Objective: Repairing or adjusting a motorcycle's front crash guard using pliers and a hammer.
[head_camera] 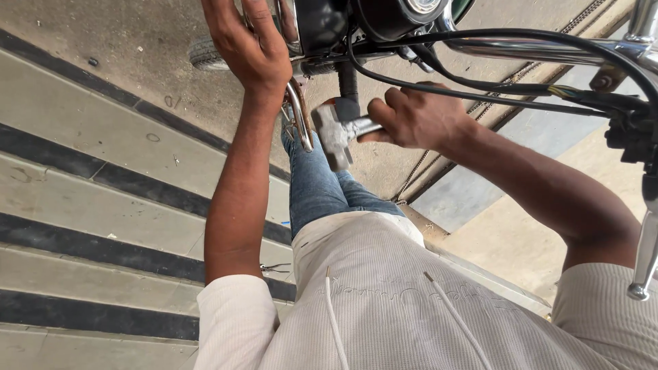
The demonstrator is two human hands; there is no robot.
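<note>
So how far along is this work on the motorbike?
Nothing visibly finished yet. In hand: the right hand grips a hammer with its head close to a chrome bar at the motorbike's front, while the left hand rests against the bike above it. Cables hang loose nearby; how much is left cannot be told.

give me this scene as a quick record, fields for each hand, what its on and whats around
left hand: left hand open, palm resting on the motorcycle's chrome front part
right hand: right hand closed round the handle of a grey metal hammer
hammer: head close beside the curved chrome guard bar; contact not clear
motorcycle: chrome handlebar, black cables, silver brake lever, front tyre
clothing: white ribbed shirt, blue jeans
ground: grey paving with dark stripes
</note>
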